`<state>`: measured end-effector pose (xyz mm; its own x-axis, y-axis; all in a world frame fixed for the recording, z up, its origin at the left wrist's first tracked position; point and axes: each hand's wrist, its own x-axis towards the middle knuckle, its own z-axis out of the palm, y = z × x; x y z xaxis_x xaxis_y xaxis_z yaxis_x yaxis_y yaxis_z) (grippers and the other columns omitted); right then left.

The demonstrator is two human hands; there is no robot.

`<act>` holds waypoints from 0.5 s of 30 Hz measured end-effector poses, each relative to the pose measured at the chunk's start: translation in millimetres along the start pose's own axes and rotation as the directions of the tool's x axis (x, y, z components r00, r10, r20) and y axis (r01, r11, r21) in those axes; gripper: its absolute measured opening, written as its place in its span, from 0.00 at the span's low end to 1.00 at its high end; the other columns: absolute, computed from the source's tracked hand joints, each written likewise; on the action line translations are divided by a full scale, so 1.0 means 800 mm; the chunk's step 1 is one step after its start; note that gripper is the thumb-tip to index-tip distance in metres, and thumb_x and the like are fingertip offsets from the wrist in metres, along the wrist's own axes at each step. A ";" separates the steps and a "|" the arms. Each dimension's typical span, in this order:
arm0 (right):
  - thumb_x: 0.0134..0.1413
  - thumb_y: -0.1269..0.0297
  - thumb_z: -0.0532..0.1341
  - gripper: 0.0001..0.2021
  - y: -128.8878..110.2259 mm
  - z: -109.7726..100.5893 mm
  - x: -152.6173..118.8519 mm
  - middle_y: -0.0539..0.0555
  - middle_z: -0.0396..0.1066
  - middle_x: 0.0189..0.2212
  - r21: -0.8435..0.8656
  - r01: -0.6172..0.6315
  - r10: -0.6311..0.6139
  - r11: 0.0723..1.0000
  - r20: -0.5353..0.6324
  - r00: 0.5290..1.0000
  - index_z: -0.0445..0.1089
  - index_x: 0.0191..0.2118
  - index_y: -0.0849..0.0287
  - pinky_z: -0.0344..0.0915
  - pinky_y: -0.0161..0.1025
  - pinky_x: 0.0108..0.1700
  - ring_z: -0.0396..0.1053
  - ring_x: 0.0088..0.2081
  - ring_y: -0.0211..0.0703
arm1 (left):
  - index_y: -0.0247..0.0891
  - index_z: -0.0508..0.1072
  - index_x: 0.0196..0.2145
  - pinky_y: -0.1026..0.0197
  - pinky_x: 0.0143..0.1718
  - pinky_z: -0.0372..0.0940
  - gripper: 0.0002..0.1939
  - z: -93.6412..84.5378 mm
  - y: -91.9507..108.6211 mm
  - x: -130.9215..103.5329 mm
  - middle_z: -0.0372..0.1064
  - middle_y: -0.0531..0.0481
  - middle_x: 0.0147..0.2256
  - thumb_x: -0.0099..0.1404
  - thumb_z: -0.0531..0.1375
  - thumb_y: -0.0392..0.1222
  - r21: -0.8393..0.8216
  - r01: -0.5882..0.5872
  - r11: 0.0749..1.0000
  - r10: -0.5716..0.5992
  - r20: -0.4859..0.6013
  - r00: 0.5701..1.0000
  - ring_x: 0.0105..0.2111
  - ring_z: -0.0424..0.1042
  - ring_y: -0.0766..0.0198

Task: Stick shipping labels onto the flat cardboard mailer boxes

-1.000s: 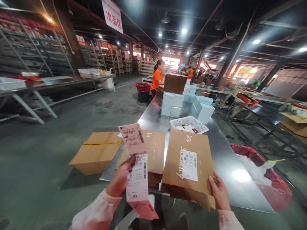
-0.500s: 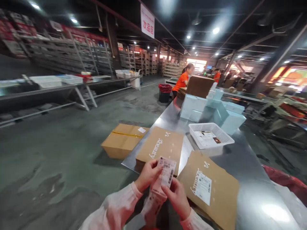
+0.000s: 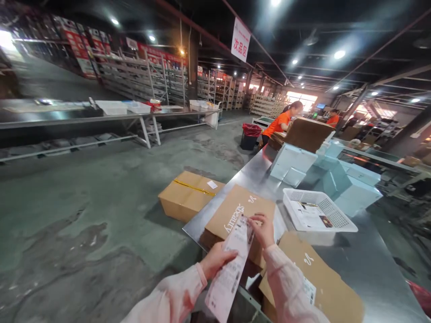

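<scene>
My left hand [image 3: 217, 259] is closed on a long strip of printed shipping labels [image 3: 229, 280], thumb on top, around its middle. At the strip's upper end my right hand [image 3: 262, 229] pinches the corner edge. The strip hangs slanting down toward me, its lower end near the bottom of the view. Behind it lies a stack of flat brown cartons [image 3: 244, 202] with white lettering. Beside my right forearm is a second carton stack [image 3: 326, 273] bearing a white label [image 3: 309, 290], partly hidden by my sleeve.
A white basket [image 3: 336, 226] with papers stands on the metal table [image 3: 373, 255]. Pale blue boxes [image 3: 357, 195] sit behind it. A taped carton [image 3: 178, 204] is left of the table's edge. A person in orange [image 3: 278, 123] works at the far end, near a black bin [image 3: 249, 141].
The label strip is now stretched out longer. My right hand has moved from its lower right side up to its top end; my left hand has slid lower. The view has turned left.
</scene>
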<state>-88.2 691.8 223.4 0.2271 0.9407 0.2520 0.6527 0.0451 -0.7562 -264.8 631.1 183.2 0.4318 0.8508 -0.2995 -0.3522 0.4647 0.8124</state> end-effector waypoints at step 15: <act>0.55 0.49 0.53 0.35 0.002 0.052 -0.023 0.65 0.47 0.64 -0.340 0.668 -0.302 0.662 0.694 0.653 0.50 0.64 0.65 0.35 0.60 0.65 0.41 0.66 0.59 | 0.29 0.77 0.28 0.64 0.25 0.60 0.31 -0.066 0.011 -0.069 0.71 0.46 0.24 0.43 0.66 0.65 0.190 -0.010 0.982 0.049 -0.199 0.979 0.23 0.66 0.65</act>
<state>-121.8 688.5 192.2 -0.5504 0.8345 -0.0259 0.8298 0.5434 -0.1270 -336.0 601.2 180.3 0.2404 0.9043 -0.3529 -0.1921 0.4007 0.8959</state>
